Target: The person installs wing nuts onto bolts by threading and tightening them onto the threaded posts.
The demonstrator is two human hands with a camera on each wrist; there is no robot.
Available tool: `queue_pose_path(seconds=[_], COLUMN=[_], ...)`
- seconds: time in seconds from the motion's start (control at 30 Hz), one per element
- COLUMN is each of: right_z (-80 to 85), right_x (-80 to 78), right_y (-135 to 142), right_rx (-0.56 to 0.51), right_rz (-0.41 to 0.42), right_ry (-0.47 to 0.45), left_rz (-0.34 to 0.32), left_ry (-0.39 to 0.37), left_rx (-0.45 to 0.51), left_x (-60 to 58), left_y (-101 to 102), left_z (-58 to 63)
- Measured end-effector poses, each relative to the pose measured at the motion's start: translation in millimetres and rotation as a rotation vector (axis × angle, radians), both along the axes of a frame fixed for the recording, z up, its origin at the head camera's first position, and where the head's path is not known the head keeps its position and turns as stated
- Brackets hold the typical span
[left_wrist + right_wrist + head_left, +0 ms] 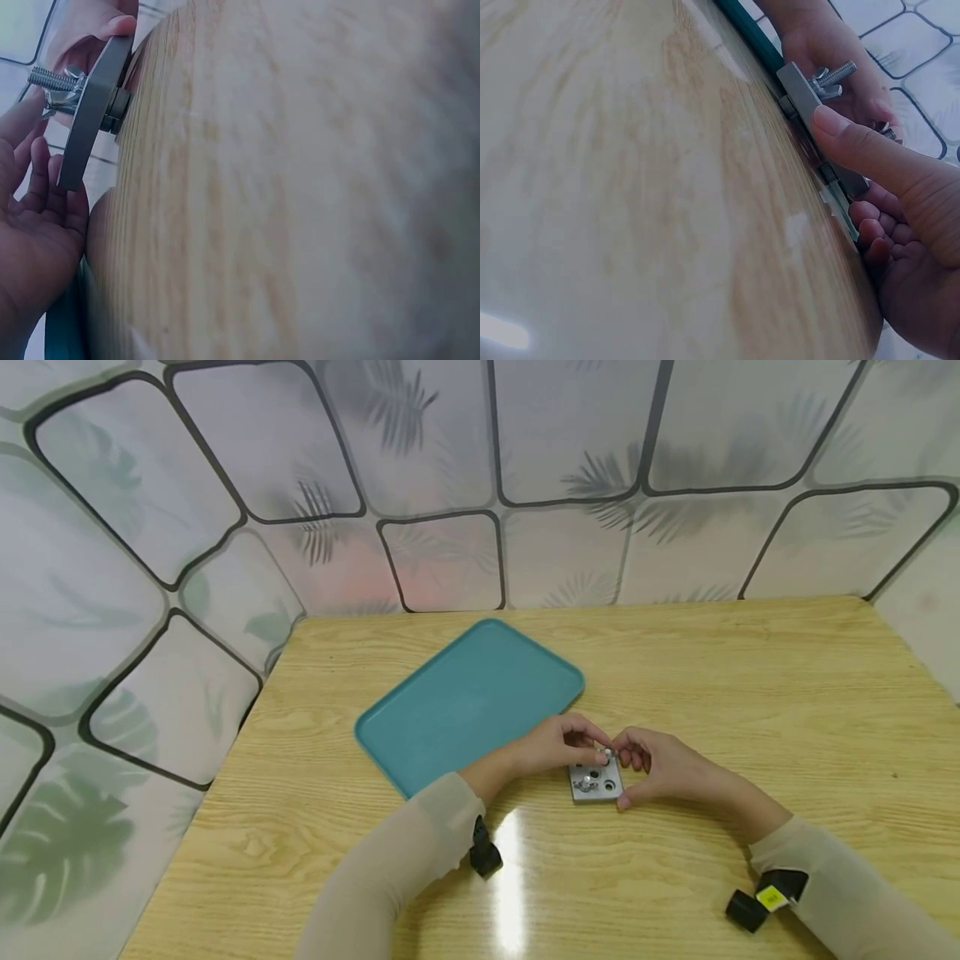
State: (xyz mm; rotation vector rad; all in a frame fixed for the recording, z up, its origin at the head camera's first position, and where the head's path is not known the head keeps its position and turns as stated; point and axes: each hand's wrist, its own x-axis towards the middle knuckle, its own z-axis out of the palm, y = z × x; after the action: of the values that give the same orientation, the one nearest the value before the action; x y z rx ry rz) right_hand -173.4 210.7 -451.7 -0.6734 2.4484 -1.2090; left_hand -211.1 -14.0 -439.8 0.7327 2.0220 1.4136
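Observation:
A square grey metal plate (597,794) with holes is held between both hands over the table. One bolt with a wing nut (587,784) stands up near its left near corner; the threaded bolt (841,73) sticks out past the wing nut. My left hand (558,747) pinches a second wing nut (886,130) at the far right corner, between thumb and fingers. My right hand (670,767) grips the plate's right edge, thumb at the near corner and fingers curled by the far one. Bolt heads (117,107) show under the plate in the left wrist view.
A teal tray (465,693) lies angled on the wooden table (750,693), behind and left of the plate, close to my left forearm. A patterned curtain (442,560) rises behind the table's far edge and along its left side.

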Motion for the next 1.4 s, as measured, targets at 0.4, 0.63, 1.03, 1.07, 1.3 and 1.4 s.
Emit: queue_pose_path(seconds=[0.4, 0.63, 1.03, 1.07, 1.3, 1.4], right_z=[-0.4, 0.2, 0.7, 0.7, 1.5, 2.3], right_x=[0.1, 0.8, 0.3, 0.5, 1.5, 1.3], right_y=[-0.1, -0.7, -0.2, -0.3, -1.2, -1.4], right_rx=[-0.018, -0.012, 0.001, 0.002, -0.010, -0.008], right_rz=[-0.004, -0.005, 0.005, 0.005, 0.002, 0.000], right_ry=[-0.012, -0.012, -0.004, -0.006, -0.018, -0.010], left_rz=[0.101, 0.062, -0.014, -0.001, 0.081, 0.096], left_ry=[-0.004, 0.003, 0.021, 0.018, 0.015, 0.020], left_rx=[0.020, 0.012, -0.018, -0.009, 0.029, 0.032], left_x=[-1.1, -0.2, 0.5, 0.5, -0.6, -0.4], left_y=[1.8, 1.0, -1.3, -1.3, 0.0, 0.4], left_z=[-3.8, -2.7, 0.3, -0.2, -3.7, -3.5])
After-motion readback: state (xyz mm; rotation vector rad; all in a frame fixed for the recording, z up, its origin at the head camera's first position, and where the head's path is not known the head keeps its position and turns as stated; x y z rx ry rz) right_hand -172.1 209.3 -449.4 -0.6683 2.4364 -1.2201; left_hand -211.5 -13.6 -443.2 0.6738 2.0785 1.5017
